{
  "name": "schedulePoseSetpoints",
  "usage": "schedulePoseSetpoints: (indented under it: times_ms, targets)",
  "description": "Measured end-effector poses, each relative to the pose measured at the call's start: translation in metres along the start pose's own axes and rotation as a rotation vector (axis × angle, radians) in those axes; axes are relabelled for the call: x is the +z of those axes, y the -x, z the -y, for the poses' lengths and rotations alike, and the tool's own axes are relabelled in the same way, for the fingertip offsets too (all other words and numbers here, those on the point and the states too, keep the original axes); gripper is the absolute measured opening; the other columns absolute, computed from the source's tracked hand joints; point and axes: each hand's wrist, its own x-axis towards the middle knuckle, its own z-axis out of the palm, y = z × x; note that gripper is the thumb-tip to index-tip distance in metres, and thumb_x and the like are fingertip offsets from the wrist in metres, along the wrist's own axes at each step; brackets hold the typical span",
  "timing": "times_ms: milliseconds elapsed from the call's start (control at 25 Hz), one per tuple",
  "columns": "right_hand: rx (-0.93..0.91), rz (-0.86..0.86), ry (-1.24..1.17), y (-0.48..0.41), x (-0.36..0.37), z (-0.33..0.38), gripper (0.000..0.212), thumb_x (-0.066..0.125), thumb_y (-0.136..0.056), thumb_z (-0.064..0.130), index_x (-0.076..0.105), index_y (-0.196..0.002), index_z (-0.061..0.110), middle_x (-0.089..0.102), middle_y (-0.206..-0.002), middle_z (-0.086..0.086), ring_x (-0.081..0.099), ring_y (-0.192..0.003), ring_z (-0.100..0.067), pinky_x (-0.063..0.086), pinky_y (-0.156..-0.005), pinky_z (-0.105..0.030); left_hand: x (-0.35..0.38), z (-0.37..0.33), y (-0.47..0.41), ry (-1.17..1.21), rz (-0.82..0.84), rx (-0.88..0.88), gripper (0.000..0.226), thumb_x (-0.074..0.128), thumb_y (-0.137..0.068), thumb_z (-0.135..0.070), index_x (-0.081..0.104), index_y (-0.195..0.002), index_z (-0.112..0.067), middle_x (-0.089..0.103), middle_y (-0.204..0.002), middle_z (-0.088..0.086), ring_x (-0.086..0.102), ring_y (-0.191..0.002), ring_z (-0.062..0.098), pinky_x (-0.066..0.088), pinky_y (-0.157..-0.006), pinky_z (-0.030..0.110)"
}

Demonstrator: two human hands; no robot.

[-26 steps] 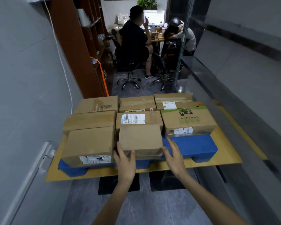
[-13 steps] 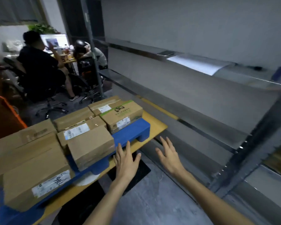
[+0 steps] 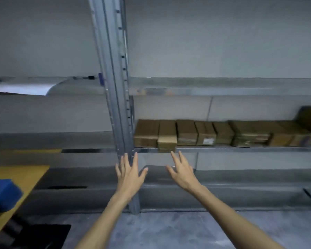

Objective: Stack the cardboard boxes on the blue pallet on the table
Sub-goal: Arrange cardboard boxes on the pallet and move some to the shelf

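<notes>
Hands out in front, left hand (image 3: 130, 174) and right hand (image 3: 182, 172) both wide, fingers spread, holding nothing. Cardboard boxes (image 3: 187, 133) in a row on far metal shelf (image 3: 241, 149), right of post (image 3: 113, 87). Blue pallet (image 3: 2, 194) corner on yellow table (image 3: 25, 175), left.

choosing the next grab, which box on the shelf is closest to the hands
The second cardboard box from the metal upright: it alone juts out past the shelf lip, just above the right hand.

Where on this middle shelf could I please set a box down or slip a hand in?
Left of the upright post, the shelf looks bare to the picture's edge. Right of the post it is crowded: cardboard boxes stand side by side all along.
</notes>
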Motion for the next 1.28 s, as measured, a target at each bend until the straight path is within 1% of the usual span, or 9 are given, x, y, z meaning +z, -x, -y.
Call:
schedulePoseSetpoints:
  times_ms: [120,280,480,640,960,1120,1280]
  targets:
    - [0.102,-0.067,0.034,0.023,-0.064,-0.091,0.070,0.041,-0.100,0.054,0.012,-0.158,0.027,0.001,-0.166,-0.012,0.007,-0.152,-0.028,0.016,-0.119,-0.047,0.042,-0.099,-0.012,-0.043,0.048,0.174,0.076,0.030,-0.100,-0.062,-0.003,-0.159,-0.028,-0.012,-0.165,0.015,-0.016,-0.152,0.029,-0.009,-0.121,0.052]
    - [0.262,-0.181,0.058,0.055,-0.145,-0.201,0.070,0.041,-0.100,0.053,0.012,-0.158,0.026,0.003,-0.165,-0.013,0.008,-0.152,-0.029,0.016,-0.118,-0.048,0.092,-0.226,-0.027,-0.067,0.098,0.371,0.073,0.028,-0.101,-0.061,0.000,-0.160,-0.028,-0.010,-0.166,0.014,-0.016,-0.152,0.027,-0.010,-0.121,0.052]
    - [0.446,-0.299,0.087,0.086,-0.229,-0.308,0.070,0.038,-0.101,0.054,0.011,-0.158,0.025,0.002,-0.166,-0.012,0.004,-0.152,-0.028,0.012,-0.120,-0.053,0.146,-0.360,-0.049,-0.079,0.148,0.572,0.071,0.028,-0.100,-0.061,0.004,-0.160,-0.029,-0.007,-0.166,0.015,-0.014,-0.153,0.027,-0.010,-0.121,0.051]
    - [0.561,-0.374,0.106,0.093,-0.278,-0.387,0.069,0.037,-0.101,0.053,0.011,-0.158,0.025,0.002,-0.165,-0.013,0.003,-0.152,-0.029,0.011,-0.120,-0.055,0.196,-0.464,-0.070,-0.045,0.191,0.722,0.071,0.026,-0.100,-0.061,0.004,-0.159,-0.029,-0.005,-0.166,0.015,-0.013,-0.153,0.026,-0.009,-0.121,0.052]
    - [0.711,-0.431,0.118,0.039,-0.365,-0.523,0.070,0.037,-0.099,0.057,0.010,-0.158,0.030,0.000,-0.166,-0.011,0.002,-0.152,-0.029,0.010,-0.120,-0.055,0.279,-0.643,-0.138,0.019,0.259,0.904,0.070,0.025,-0.101,-0.060,0.005,-0.159,-0.028,-0.004,-0.166,0.016,-0.013,-0.153,0.028,-0.010,-0.121,0.053]
    - [0.737,-0.450,0.101,0.015,-0.394,-0.570,0.070,0.037,-0.100,0.056,0.008,-0.158,0.031,0.000,-0.166,-0.011,0.002,-0.152,-0.029,0.010,-0.119,-0.056,0.307,-0.706,-0.169,0.011,0.276,0.923,0.069,0.025,-0.101,-0.059,0.007,-0.159,-0.026,0.000,-0.166,0.017,-0.009,-0.153,0.028,-0.008,-0.120,0.053]
    - [0.743,-0.443,0.089,-0.009,-0.426,-0.626,0.070,0.036,-0.100,0.056,0.006,-0.158,0.032,-0.001,-0.166,-0.010,0.002,-0.153,-0.028,0.009,-0.120,-0.054,0.344,-0.764,-0.197,0.010,0.306,0.916,0.068,0.024,-0.101,-0.060,0.007,-0.159,-0.028,0.000,-0.166,0.017,-0.010,-0.153,0.028,-0.008,-0.119,0.053]
